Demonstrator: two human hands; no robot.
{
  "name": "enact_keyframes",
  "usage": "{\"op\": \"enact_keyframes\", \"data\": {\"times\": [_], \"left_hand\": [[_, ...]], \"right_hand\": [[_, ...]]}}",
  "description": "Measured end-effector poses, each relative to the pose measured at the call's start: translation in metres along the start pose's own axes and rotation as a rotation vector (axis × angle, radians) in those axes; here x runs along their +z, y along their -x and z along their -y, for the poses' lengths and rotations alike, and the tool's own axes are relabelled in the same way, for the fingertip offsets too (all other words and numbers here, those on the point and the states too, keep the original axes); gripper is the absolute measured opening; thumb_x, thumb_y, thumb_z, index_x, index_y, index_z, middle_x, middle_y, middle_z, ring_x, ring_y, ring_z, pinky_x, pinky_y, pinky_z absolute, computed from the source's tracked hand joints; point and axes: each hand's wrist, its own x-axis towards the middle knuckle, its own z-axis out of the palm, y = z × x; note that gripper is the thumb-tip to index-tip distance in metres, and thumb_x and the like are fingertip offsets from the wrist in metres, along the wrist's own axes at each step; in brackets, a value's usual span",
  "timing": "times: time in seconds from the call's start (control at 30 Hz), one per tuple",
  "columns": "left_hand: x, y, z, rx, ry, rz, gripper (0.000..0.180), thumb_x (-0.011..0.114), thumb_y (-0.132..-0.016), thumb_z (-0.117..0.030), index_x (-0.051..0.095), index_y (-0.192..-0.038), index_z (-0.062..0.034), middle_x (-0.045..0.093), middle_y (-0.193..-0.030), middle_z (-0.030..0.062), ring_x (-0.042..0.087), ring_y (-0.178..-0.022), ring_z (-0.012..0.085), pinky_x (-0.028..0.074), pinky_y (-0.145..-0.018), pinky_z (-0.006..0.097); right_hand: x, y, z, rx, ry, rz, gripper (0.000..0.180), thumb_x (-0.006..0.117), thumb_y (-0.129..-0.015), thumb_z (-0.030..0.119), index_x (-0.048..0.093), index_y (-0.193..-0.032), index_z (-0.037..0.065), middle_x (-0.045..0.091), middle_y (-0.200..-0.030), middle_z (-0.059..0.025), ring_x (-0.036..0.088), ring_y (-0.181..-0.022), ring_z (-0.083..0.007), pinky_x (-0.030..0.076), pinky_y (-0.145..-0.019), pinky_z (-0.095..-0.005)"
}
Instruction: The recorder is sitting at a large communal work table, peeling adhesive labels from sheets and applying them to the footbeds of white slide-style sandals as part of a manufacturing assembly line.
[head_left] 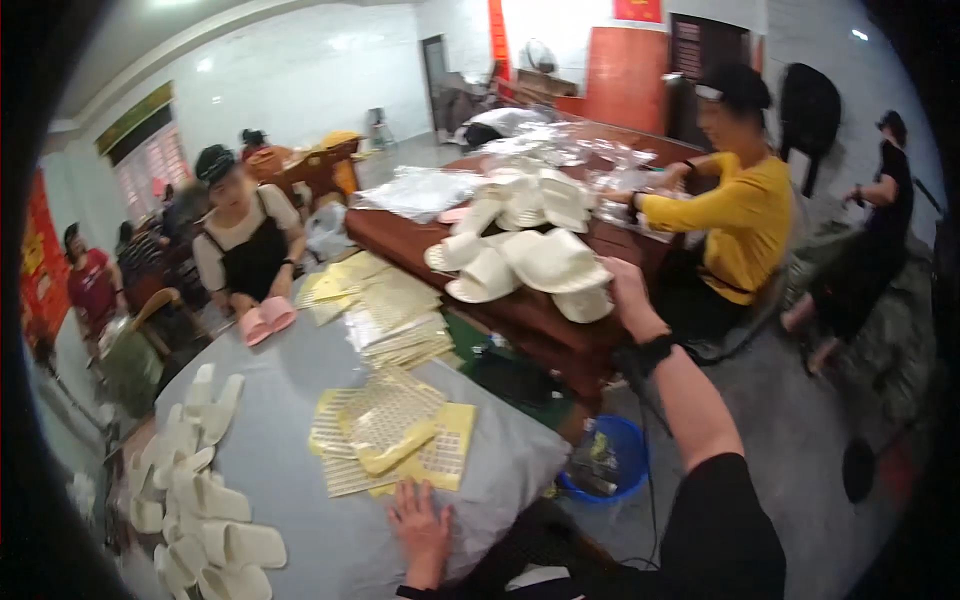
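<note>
Head view: my left grip splays on grey cloth; whether my right grip clamps the adjacent rounded cream slipper, I can't tell.

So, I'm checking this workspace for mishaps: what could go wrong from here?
The white slippers by the right hand are heaped near the edge of the brown table; a nudge might tip some off. The overlapping yellow sheets lie close to the left hand, so a sideways sweep could scatter them. More slippers crowd the edge of the grey table and might slide off if bumped.
</note>
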Motion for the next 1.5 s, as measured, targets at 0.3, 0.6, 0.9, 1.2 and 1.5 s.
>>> {"op": "enact_keyframes", "data": {"times": [0.3, 0.6, 0.9, 1.2, 1.5], "left_hand": [[-0.01, -0.004, -0.003, 0.01, 0.015, -0.038, 0.059, 0.064, -0.093, -0.028, 0.048, -0.143, -0.0036, 0.035, -0.158, 0.018, 0.027, -0.149, 0.0353, 0.016, -0.123, 0.054], [-0.034, 0.015, -0.013, 0.117, 0.659, -0.082, 0.06, 0.061, -0.097, -0.024, 0.041, -0.148, 0.0001, 0.032, -0.16, 0.0189, 0.03, -0.148, 0.0356, 0.021, -0.122, 0.05], [-0.044, 0.098, 0.0, -0.121, 1.304, -0.085, 0.067, 0.055, -0.102, -0.033, 0.029, -0.155, -0.0017, 0.033, -0.161, 0.0147, 0.035, -0.146, 0.032, 0.026, -0.12, 0.047], [-0.073, 0.185, 0.053, -0.617, 2.155, -0.467, 0.069, 0.032, -0.105, -0.06, 0.032, -0.156, -0.0135, 0.042, -0.155, 0.0121, 0.045, -0.137, 0.0275, 0.039, -0.111, 0.05], [-0.084, 0.173, 0.045, -0.856, 1.73, -0.636, 0.038, 0.051, -0.106, -0.021, 0.045, -0.14, -0.0081, 0.059, -0.13, 0.0099, 0.063, -0.114, 0.0266, 0.056, -0.094, 0.045]], "right_hand": [[0.07, 0.063, 0.132, 0.052, -0.23, 0.115, 0.027, 0.055, -0.099, 0.026, 0.056, -0.074, 0.014, 0.045, -0.063, 0.0075, 0.037, -0.054, -0.0036, 0.027, -0.049, -0.0233], [0.118, 0.158, 0.207, -0.004, -0.409, 0.347, 0.023, 0.051, -0.103, 0.026, 0.058, -0.087, 0.011, 0.042, -0.066, 0.0079, 0.034, -0.055, -0.0024, 0.025, -0.049, -0.0211], [0.253, 0.332, 0.181, 0.035, -0.534, 0.641, 0.012, 0.052, -0.105, 0.016, 0.05, -0.111, 0.006, 0.051, -0.082, 0.0017, 0.049, -0.073, -0.01, 0.042, -0.066, -0.0252], [0.312, 0.443, 0.043, -0.314, 0.127, 0.953, 0.037, 0.058, -0.096, 0.01, 0.053, -0.133, 0.005, 0.055, -0.129, -0.0184, 0.058, -0.117, -0.0313, 0.048, -0.098, -0.0397], [0.216, 0.362, 0.036, -0.376, 0.526, 0.644, 0.021, 0.067, -0.086, 0.003, 0.067, -0.107, 0.004, 0.066, -0.106, -0.0134, 0.063, -0.1, -0.0358, 0.052, -0.084, -0.0423]]}}
